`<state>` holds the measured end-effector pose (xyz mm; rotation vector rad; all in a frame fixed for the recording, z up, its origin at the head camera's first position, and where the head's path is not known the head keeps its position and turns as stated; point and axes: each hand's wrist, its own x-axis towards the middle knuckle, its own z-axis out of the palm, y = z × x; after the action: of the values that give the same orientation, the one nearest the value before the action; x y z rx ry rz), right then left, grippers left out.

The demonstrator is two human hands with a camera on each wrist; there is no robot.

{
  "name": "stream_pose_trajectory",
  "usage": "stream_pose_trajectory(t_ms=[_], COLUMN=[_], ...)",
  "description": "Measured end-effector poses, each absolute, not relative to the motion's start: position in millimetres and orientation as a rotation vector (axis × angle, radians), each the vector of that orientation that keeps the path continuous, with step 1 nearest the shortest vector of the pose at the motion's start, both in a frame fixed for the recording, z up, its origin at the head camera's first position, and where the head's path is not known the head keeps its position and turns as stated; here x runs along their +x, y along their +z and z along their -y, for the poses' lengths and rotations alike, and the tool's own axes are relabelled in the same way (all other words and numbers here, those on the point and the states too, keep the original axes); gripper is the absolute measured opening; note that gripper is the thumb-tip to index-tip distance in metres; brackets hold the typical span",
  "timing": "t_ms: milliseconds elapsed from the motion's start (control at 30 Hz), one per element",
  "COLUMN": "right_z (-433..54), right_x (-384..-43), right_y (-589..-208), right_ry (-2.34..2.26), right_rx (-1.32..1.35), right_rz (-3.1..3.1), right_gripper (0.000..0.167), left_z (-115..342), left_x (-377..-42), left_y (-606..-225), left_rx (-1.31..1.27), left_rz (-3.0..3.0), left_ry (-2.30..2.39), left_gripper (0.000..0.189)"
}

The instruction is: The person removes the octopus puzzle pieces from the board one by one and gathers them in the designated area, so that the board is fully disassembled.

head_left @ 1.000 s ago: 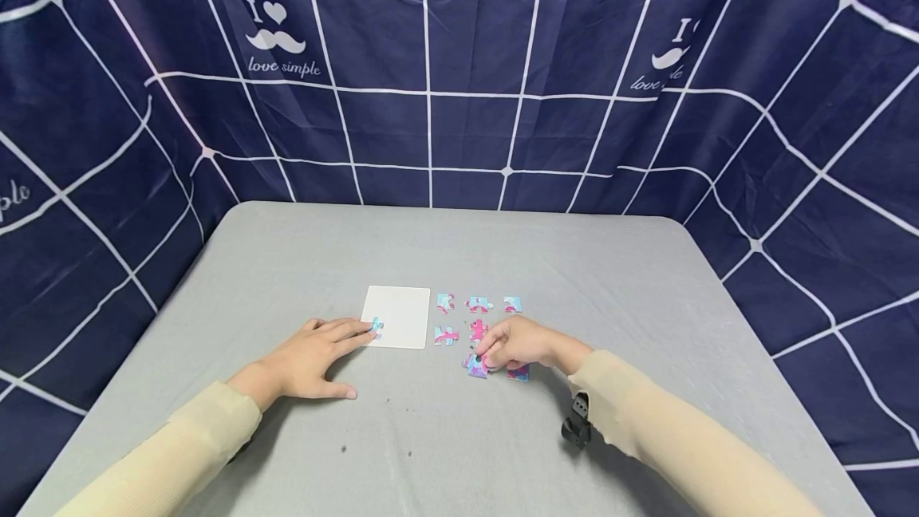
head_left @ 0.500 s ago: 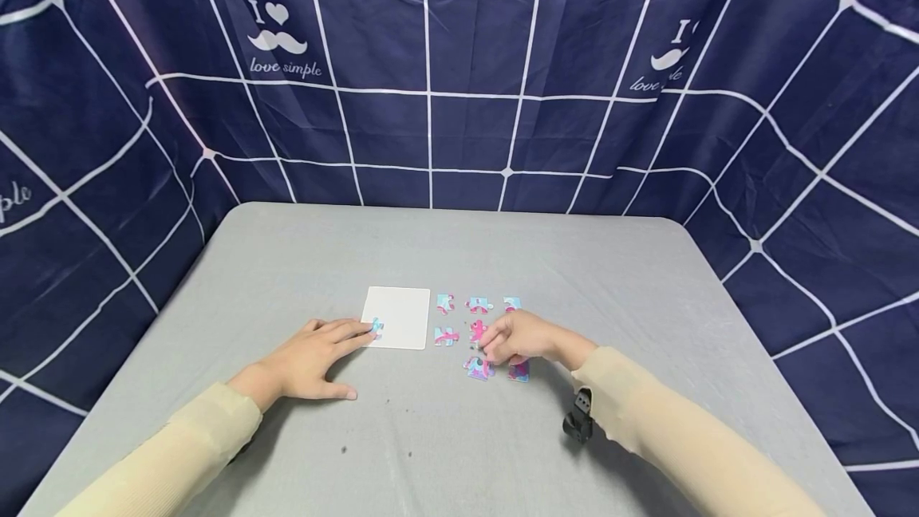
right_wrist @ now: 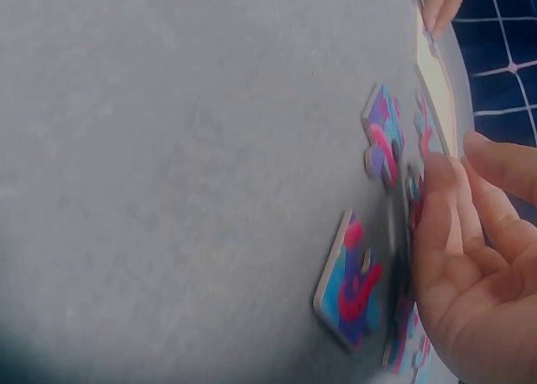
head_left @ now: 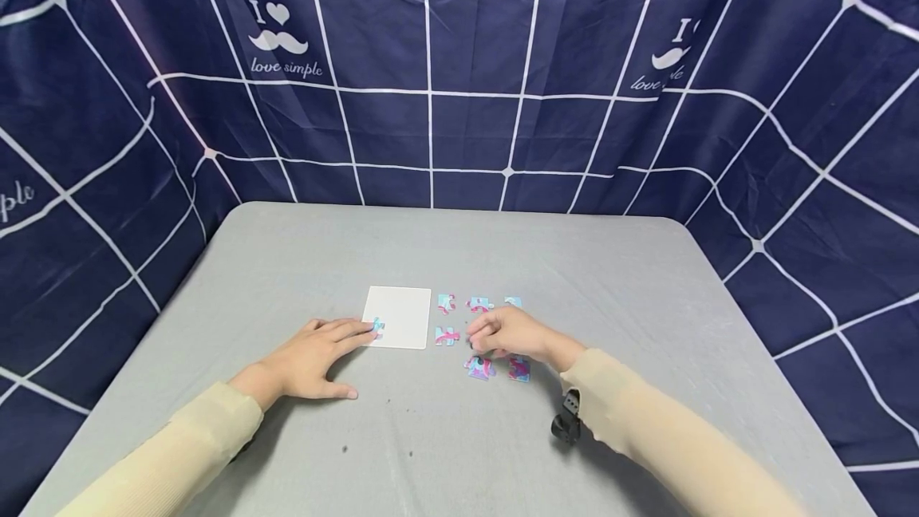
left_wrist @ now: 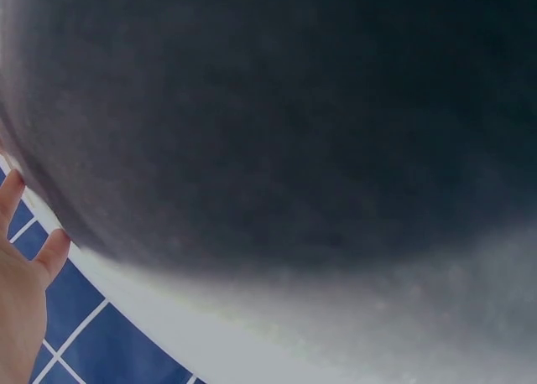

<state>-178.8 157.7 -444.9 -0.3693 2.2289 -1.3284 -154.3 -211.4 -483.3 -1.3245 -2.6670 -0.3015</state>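
My left hand [head_left: 312,357] lies flat with fingers spread, its fingertips on a small blue jigsaw piece [head_left: 378,332] at the left edge of a white square board [head_left: 404,313]. To the right of the board, my right hand [head_left: 515,333] bends its fingers over the middle of the laid-out pieces. It pinches a pink jigsaw piece [right_wrist: 415,191], mostly hidden behind the fingers; a bit of its coloured edge shows in the right wrist view. Just below that hand lie a purple-and-blue piece [head_left: 479,368] and a purple corner piece [head_left: 519,369].
More jigsaw pieces lie around: one at the upper left [head_left: 446,303], one at upper middle [head_left: 479,304], one at upper right [head_left: 512,301] and a blue-pink one [head_left: 447,336] by the board. A grey table [head_left: 402,254] carries everything, with a dark blue gridded curtain [head_left: 467,134] around it.
My right hand has left the lower middle piece, gone up to the pink centre piece and shifted slightly left with it. My left hand has stayed in place.
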Motion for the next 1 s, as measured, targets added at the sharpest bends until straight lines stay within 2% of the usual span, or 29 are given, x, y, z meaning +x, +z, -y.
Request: stream_pose_trajectory(t_ms=[333,1000], right_z=[-137,-78], right_x=[-178,-189], right_y=[-445,-450], right_ry=[-1.324,-1.482], right_rx=[-0.374,-0.370], right_rz=[-2.233,-2.180], right_gripper=[0.024,0.032], left_z=[212,215], left_x=[-154,-157], left_y=[-483,-483], left_rx=[-1.347,-1.390], left_rz=[2.648,2.636], left_ry=[-0.304,-0.327], left_gripper=[0.075,0.071])
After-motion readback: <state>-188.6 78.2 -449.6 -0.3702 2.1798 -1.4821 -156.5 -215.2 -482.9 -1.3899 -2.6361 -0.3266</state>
